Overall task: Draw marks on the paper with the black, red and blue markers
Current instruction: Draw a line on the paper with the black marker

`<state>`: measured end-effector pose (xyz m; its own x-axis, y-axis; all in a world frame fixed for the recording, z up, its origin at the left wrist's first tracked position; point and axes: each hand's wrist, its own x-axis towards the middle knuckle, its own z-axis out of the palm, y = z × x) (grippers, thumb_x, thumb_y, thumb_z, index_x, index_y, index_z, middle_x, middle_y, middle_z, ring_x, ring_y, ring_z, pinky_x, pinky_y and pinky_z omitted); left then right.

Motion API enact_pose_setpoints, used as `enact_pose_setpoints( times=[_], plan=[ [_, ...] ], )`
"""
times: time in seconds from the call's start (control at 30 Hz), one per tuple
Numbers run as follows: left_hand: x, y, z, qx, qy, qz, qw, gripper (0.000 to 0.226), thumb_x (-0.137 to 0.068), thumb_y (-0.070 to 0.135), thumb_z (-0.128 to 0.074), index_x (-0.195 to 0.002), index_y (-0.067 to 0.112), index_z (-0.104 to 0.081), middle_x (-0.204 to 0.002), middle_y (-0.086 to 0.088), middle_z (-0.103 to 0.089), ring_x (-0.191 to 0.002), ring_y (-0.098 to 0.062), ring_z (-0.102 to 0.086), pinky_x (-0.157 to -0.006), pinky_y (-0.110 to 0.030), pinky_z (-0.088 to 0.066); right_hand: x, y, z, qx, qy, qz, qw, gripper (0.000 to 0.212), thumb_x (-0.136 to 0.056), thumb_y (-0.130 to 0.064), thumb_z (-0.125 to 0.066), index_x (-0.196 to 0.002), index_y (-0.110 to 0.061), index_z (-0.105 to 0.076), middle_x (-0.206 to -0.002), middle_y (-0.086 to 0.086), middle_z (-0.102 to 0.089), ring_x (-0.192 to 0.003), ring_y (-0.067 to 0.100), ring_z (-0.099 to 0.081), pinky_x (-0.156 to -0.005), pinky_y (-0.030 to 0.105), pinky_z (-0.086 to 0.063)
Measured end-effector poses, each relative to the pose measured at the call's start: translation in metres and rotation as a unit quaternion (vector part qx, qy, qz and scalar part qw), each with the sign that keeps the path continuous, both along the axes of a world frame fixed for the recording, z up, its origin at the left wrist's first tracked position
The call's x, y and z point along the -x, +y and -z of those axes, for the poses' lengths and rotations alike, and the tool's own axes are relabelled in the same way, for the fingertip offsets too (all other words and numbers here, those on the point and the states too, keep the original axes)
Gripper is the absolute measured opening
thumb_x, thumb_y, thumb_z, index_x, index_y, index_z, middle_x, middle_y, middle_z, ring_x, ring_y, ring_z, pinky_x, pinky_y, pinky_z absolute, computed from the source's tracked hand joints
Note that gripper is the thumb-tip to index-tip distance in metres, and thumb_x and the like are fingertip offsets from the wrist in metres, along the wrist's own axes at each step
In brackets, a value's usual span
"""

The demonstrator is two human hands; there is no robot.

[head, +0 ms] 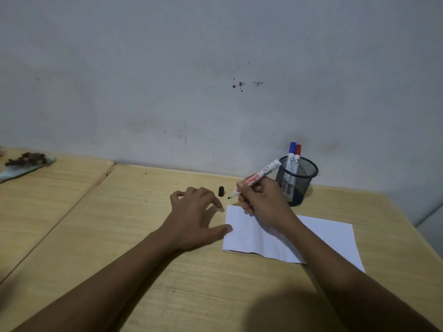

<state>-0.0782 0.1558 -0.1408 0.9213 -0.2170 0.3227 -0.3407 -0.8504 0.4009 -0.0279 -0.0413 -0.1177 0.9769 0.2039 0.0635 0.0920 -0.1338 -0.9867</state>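
Observation:
A blank white sheet of paper (318, 238) lies on the wooden table. My right hand (261, 200) grips the uncapped black marker (257, 178), its black tip hovering just past the paper's far left corner. The black cap (221, 191) stands on the table beyond my left hand (196, 216), which rests with fingers spread and its thumb touching the paper's left edge. The blue marker (291, 155) and the red marker (297, 157) stand capped in a black mesh pen cup (297, 180) behind the paper.
The table (143, 236) meets a grey wall at its far edge. A seam runs diagonally on the left between two tabletops. A pale object with dark clutter (24, 164) lies at the far left. The table's right edge falls off near the paper.

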Motion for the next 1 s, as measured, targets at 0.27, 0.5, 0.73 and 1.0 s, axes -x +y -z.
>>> enact_pose_setpoints(
  times=[0.27, 0.5, 0.73, 1.0],
  plan=[
    [-0.001, 0.004, 0.003, -0.050, 0.036, 0.066, 0.996, 0.041, -0.079, 0.069, -0.052, -0.110, 0.046, -0.065, -0.116, 0.022, -0.059, -0.114, -0.009, -0.046, -0.103, -0.050, -0.026, -0.002, 0.000, 0.025, 0.024, -0.028, 0.006, 0.999, 0.022, -0.098, -0.020, -0.062, -0.092, 0.001, -0.064, -0.067, 0.006, -0.066, -0.056, 0.010, -0.060, -0.052, 0.022, -0.050],
    [0.004, 0.009, 0.004, -0.115, 0.086, 0.074, 0.987, 0.054, -0.080, 0.078, -0.037, -0.123, 0.051, -0.058, -0.141, 0.014, -0.047, -0.130, -0.014, -0.033, -0.100, -0.062, -0.030, -0.007, 0.001, 0.032, 0.087, -0.067, 0.005, 0.994, 0.021, -0.097, -0.021, -0.062, -0.094, 0.000, -0.066, -0.071, 0.005, -0.070, -0.057, 0.002, -0.064, -0.053, 0.015, -0.050],
    [0.012, 0.007, 0.003, -0.156, 0.141, 0.049, 0.976, 0.069, -0.076, 0.083, -0.021, -0.139, 0.059, -0.029, -0.162, 0.008, -0.017, -0.150, -0.022, -0.002, -0.109, -0.072, -0.011, -0.012, 0.002, 0.036, 0.126, -0.083, 0.008, 0.989, 0.022, -0.095, -0.025, -0.064, -0.093, -0.003, -0.069, -0.068, -0.007, -0.070, -0.058, -0.001, -0.067, -0.054, 0.011, -0.048],
    [0.011, 0.006, 0.003, -0.150, 0.143, 0.052, 0.977, 0.068, -0.076, 0.083, -0.022, -0.138, 0.058, -0.032, -0.161, 0.007, -0.022, -0.149, -0.022, -0.005, -0.108, -0.074, -0.012, -0.012, 0.003, 0.038, 0.157, -0.103, 0.004, 0.982, 0.023, -0.096, -0.027, -0.063, -0.091, -0.006, -0.068, -0.064, -0.010, -0.066, -0.056, -0.002, -0.065, -0.057, 0.011, -0.048]
  ],
)
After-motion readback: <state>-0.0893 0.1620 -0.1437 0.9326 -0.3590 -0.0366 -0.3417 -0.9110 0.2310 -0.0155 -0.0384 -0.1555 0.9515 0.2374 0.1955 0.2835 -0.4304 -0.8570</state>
